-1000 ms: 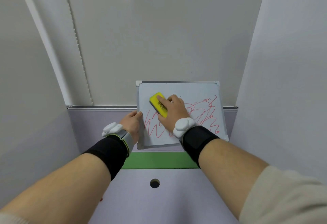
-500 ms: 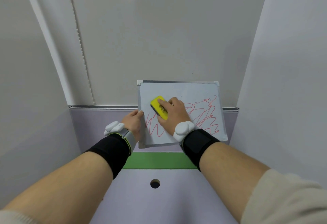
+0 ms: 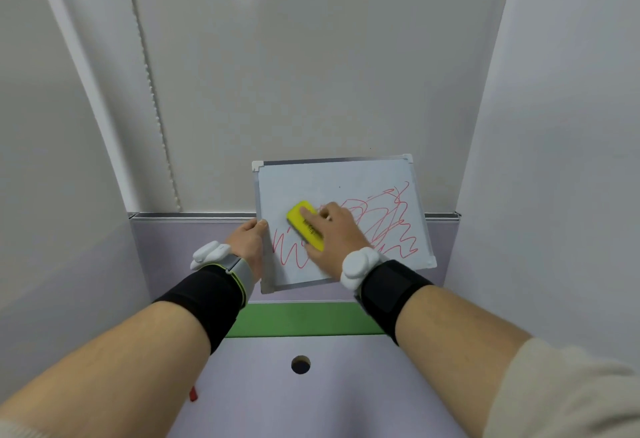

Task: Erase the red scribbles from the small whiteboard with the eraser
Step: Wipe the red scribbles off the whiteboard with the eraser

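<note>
Scribbles [image 3: 374,226] in red cover the lower and right part of the small whiteboard [image 3: 311,178], which leans tilted at the far end of the desk, its upper edge against the pale wall [image 3: 311,56] and its lower edge down near a green strip [image 3: 301,319]. The upper left of the board is clean white. The yellow eraser [image 3: 300,218] lies flat on the board near its middle left, touching the left end of the red loops, and the right hand [image 3: 337,233] presses on it with fingers spread over its top and side, gripping it against the surface. The left hand [image 3: 246,242] is closed on the board's left edge, thumb on the frame, holding it steady. Both wrists wear black bands, each with a white device on it. The desk [image 3: 311,403] is pale lilac, with a round hole [image 3: 300,364] near the middle and something small and red [image 3: 193,394] at its left edge, mostly hidden by the left forearm. A grey rail [image 3: 194,216] runs along the back of the desk, and plain pale panels close it in on the left and right, the left one beside a beaded cord [image 3: 152,91] hanging down the wall.
</note>
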Action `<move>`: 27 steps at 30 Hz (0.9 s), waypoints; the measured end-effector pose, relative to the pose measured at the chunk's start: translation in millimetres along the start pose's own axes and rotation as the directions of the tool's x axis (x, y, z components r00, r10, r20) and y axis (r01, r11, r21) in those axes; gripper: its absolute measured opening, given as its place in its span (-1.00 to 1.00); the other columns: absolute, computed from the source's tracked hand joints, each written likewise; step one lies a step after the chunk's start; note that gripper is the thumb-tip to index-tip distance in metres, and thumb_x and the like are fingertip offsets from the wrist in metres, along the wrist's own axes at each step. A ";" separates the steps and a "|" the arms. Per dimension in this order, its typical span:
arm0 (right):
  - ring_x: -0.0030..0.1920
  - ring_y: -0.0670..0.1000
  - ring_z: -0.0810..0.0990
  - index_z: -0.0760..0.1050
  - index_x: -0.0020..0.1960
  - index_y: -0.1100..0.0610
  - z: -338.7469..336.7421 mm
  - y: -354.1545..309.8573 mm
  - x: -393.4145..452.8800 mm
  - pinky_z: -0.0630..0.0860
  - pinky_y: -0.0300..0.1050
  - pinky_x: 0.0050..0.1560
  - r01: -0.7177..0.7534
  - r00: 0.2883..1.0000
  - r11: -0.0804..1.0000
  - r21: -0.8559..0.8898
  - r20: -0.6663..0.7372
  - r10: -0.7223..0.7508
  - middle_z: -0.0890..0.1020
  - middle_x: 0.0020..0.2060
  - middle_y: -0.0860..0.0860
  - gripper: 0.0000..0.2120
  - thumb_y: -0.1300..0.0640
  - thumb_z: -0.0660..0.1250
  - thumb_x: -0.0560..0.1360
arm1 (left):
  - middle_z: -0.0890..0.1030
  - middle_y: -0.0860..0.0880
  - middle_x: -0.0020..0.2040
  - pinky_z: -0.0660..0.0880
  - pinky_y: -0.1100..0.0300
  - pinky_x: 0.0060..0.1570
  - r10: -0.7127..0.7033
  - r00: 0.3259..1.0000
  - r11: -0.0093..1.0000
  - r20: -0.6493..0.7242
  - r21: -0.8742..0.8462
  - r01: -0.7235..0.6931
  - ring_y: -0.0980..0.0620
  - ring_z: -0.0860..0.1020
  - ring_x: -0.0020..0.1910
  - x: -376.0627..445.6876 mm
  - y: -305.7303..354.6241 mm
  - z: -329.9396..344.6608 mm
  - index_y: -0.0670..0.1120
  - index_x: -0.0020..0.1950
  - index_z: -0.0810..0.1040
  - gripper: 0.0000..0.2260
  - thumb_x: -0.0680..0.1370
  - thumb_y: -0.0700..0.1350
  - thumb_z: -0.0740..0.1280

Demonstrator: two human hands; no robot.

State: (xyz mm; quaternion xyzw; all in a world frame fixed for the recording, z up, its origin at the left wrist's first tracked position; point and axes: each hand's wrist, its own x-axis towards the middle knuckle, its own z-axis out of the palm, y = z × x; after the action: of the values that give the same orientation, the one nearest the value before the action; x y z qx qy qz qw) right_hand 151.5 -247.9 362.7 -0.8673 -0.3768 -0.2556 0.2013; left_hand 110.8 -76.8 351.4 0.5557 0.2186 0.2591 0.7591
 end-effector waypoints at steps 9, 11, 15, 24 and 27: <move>0.10 0.20 0.39 0.22 0.49 -0.03 -28.5 58.0 2.3 0.40 0.03 0.20 -0.319 0.945 0.947 -0.041 -0.089 0.315 0.41 0.09 0.14 -0.38 -0.03 0.31 0.48 | 0.68 -0.21 0.22 0.53 -0.19 0.37 -0.002 0.999 1.000 -0.047 -0.020 0.001 -0.17 0.61 0.12 6.4 2.8 -5.8 -0.19 0.30 0.64 -0.75 0.64 -0.20 0.32; 0.09 0.19 0.39 0.23 0.49 -0.01 -17.7 40.4 -2.1 0.42 0.02 0.19 -0.239 0.970 0.971 -0.005 -0.054 0.238 0.41 0.09 0.14 -0.37 -0.04 0.33 0.47 | 0.67 -0.18 0.18 0.52 -0.20 0.39 -0.008 0.999 1.000 -0.051 -0.020 0.007 -0.16 0.60 0.12 5.5 2.3 -3.7 -0.20 0.30 0.63 -0.74 0.65 -0.20 0.32; 0.01 0.15 0.39 0.32 0.45 -0.02 1.7 16.5 -10.1 0.43 0.01 0.08 0.061 0.998 0.998 -0.003 0.022 -0.061 0.43 0.01 0.12 -0.39 0.00 0.39 0.44 | 0.67 -0.18 0.17 0.50 -0.19 0.41 -0.008 0.999 1.000 -0.041 -0.009 0.007 -0.17 0.61 0.14 6.4 2.3 -2.8 -0.13 0.23 0.64 -0.80 0.65 -0.19 0.31; 0.07 0.17 0.38 0.22 0.49 -0.03 -17.8 59.0 -8.2 0.44 0.06 0.19 -0.263 0.962 0.965 0.004 -0.069 0.263 0.39 0.06 0.12 -0.35 -0.05 0.34 0.45 | 0.66 -0.17 0.14 0.53 -0.14 0.36 0.003 1.000 1.000 -0.028 0.005 -0.003 -0.16 0.60 0.13 10.4 -2.7 -4.9 -0.17 0.19 0.64 -0.82 0.67 -0.20 0.28; 0.00 0.13 0.39 0.32 0.45 -0.02 -0.4 38.1 -16.0 0.45 0.03 0.10 0.025 1.000 1.000 0.018 -0.013 -0.025 0.42 0.00 0.10 -0.39 0.01 0.38 0.43 | 0.64 -0.11 0.06 0.51 -0.09 0.37 0.005 0.999 1.000 -0.047 0.005 -0.005 -0.14 0.57 0.11 11.7 -3.5 -5.0 -0.22 0.38 0.57 -0.70 0.67 -0.20 0.28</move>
State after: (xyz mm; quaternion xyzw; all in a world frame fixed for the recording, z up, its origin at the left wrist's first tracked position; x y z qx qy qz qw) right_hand 170.9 -281.2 347.6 -0.8590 -0.3886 -0.2601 0.2084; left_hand 117.3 -66.6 346.0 0.5516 0.2358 0.2735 0.7519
